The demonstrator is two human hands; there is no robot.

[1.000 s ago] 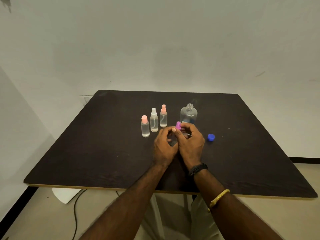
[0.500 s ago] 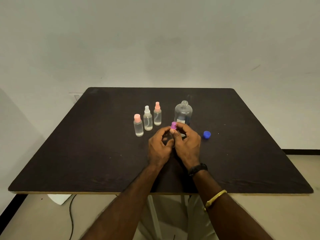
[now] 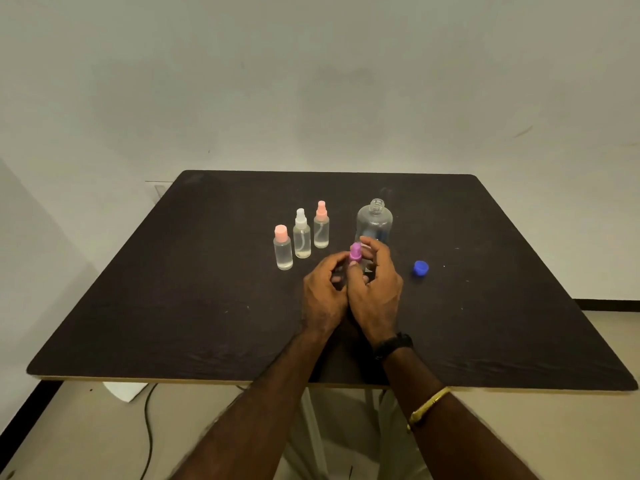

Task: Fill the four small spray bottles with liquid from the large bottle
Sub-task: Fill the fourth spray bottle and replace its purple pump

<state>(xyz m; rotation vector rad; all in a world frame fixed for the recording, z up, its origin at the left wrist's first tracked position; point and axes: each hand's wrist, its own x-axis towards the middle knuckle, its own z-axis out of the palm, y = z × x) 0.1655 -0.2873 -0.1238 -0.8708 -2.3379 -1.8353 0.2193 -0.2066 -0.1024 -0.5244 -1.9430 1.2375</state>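
Head-cam view down onto a dark, matt table [image 3: 173,306] w/ rounded corners and a pale edge strip along its near side. It stands against a plain off-white wall [image 3: 311,81] w/ a few faint marks. The floor [image 3: 69,452] is beige, w/ a black skirting strip [image 3: 24,407] at left. Below the table's near-left corner are a white object [image 3: 124,391] and a dark cable [image 3: 149,431] trailing across the floor.

Mid-table, both hands meet round the purple-topped small bottle [image 3: 355,252]. The left hand [image 3: 323,292] has its fingers curled round the body, which is mostly hidden btwn the hands. The right hand [image 3: 375,289] has thumb and fingers curled round the purple top. The right wrist wears a black watch [image 3: 393,344]; a gold bangle [image 3: 427,407] sits further up the forearm.

Just behind the hands stands the large bottle [image 3: 375,223]: clear, upright, no cap; liquid level can't be told. A blue cap [image 3: 420,268] lies on the table to the right, apart from the hands. Left of the large bottle, 3 more small bottles stand upright in a slanting row: the pink-capped bottle [image 3: 283,249] nearest, then the white-sprayer bottle [image 3: 301,235], then the pink-sprayer bottle [image 3: 321,226] farthest back, each looking to hold clear liquid
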